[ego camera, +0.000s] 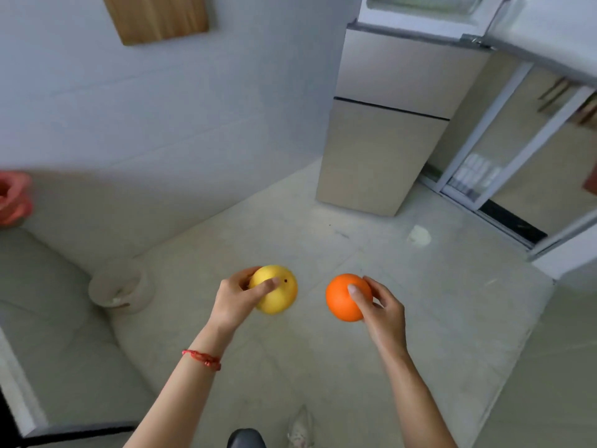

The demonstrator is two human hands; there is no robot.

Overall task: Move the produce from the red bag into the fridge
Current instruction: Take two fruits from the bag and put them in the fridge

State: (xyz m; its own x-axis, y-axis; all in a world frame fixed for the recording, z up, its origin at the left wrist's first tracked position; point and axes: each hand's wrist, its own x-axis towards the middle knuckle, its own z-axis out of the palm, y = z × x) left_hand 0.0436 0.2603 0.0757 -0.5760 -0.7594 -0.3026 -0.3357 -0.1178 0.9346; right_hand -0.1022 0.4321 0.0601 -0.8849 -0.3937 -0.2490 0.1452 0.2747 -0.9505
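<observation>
Far left edge: red bag [13,197], blurry, perched at the end of a grey couch [58,318], well apart from both hands. Just right of the couch, on the floor [403,318], a pale round bin [119,287] tucked by the wall.

Middle of the view, over bare floor: left hand [235,300], red string bracelet [202,359] on the wrist, curled around a yellow fruit [281,294]. Thumb lying across the top, other fingers wrapped behind and under, so the fruit pokes out to the right of the palm. Kind of motion-blurred, can't tell exactly what fruit.

Just beside it, small gap between: orange [344,297] gripped in the right hand [382,313]. Thumb pressed on the front, fingers cupping the right side, so the orange sits left of the palm. Two fruits not touching each other.

Further right and up top: beige fridge [387,130], two lower doors closed, top compartment looking open. Well away from both hands and fruit.
</observation>
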